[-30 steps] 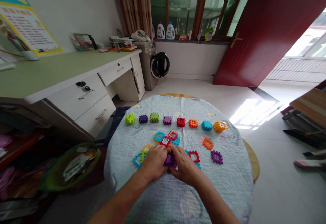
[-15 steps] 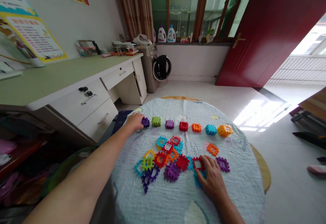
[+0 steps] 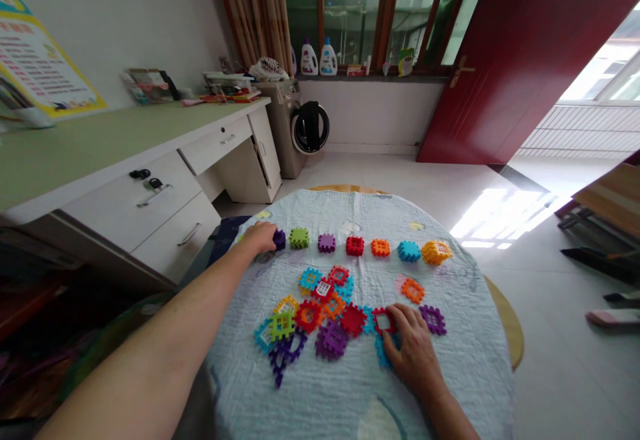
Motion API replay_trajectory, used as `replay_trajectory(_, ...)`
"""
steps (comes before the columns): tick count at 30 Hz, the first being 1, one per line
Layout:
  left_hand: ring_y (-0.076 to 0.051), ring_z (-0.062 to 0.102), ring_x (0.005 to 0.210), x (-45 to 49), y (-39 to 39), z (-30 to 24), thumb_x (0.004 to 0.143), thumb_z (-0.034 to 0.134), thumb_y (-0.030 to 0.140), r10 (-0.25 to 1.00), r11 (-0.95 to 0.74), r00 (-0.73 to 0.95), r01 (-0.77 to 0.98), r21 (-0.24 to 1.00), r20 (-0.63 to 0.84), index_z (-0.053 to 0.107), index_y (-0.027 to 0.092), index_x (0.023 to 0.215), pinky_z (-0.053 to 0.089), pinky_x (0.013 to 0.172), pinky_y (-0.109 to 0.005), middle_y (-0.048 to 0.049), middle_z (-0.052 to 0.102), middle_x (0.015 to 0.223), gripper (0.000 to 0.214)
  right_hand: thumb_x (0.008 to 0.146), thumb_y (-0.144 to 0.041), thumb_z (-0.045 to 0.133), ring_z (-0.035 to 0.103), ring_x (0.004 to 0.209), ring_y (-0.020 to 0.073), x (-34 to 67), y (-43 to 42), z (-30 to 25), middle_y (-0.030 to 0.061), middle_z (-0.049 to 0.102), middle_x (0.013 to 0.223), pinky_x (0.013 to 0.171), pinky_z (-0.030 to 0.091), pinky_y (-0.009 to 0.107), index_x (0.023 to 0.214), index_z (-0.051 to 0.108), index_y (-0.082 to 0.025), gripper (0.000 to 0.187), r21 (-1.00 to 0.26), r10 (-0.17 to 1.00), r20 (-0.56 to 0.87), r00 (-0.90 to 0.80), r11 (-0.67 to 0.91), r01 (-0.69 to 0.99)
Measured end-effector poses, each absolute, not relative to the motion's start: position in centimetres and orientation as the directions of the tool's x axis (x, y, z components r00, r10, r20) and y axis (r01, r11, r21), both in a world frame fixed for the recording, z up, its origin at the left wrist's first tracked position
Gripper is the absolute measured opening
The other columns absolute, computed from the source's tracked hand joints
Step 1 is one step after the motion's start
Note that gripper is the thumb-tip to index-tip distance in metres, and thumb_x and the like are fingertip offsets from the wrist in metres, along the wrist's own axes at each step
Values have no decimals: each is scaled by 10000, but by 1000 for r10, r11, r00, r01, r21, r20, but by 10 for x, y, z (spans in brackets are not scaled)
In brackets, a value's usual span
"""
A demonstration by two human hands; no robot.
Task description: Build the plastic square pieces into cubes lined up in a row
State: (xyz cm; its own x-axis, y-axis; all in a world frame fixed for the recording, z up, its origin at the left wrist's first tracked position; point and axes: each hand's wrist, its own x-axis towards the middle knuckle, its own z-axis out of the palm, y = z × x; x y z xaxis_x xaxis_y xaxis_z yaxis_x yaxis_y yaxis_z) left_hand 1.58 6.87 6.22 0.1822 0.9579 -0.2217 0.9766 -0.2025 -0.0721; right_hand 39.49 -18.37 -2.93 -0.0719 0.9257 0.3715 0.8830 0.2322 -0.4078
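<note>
My left hand [image 3: 261,236] reaches to the far left of the cloth, its fingers closed around a dark purple stack of toothed plastic tiles [image 3: 279,240]; part of that stack is hidden. Nearer me, my right hand [image 3: 413,340] is on a red square frame tile [image 3: 385,321], thumb at its lower edge and fingers at its right side. A blue tile [image 3: 383,352] lies partly under the thumb. To the left spreads a loose heap with a purple tile [image 3: 331,340], a green tile [image 3: 283,325] and a plain red tile [image 3: 353,320].
Rightward from the dark purple stack runs a row: green [image 3: 299,238], light purple [image 3: 327,243], red [image 3: 355,246], orange [image 3: 381,247], blue [image 3: 409,251] and yellow [image 3: 437,252] pieces. An orange frame tile [image 3: 413,290] and purple tile [image 3: 433,320] lie near my right hand on the cloth-covered round table [image 3: 320,413].
The whole view has shifted slightly, with the tiles appearing a little further left. Both hands stay at the same tiles, and the row and heap look unchanged.
</note>
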Motion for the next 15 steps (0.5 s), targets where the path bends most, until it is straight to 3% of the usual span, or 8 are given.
replay_trajectory(7,-353,457,1281,27,73,61,540,757,375,953,-201,154,965,-166,-259,637,255,1154,401,1008,-436,-105,624,1283,637,818,-245,590,542,1105,254,394,-184,-27,93,606,1181,995,438,439,1175,572,-201,360,-420,931,358,-66,224,879)
replay_trajectory(15,-304,603,1120,29,83,55,552,752,331,938,-215,152,960,-179,-311,680,282,1022,338,1073,-464,-72,714,1117,478,799,-226,582,546,1103,256,394,-184,-29,96,607,1181,993,442,439,1176,582,-201,378,-425,933,356,-62,221,878)
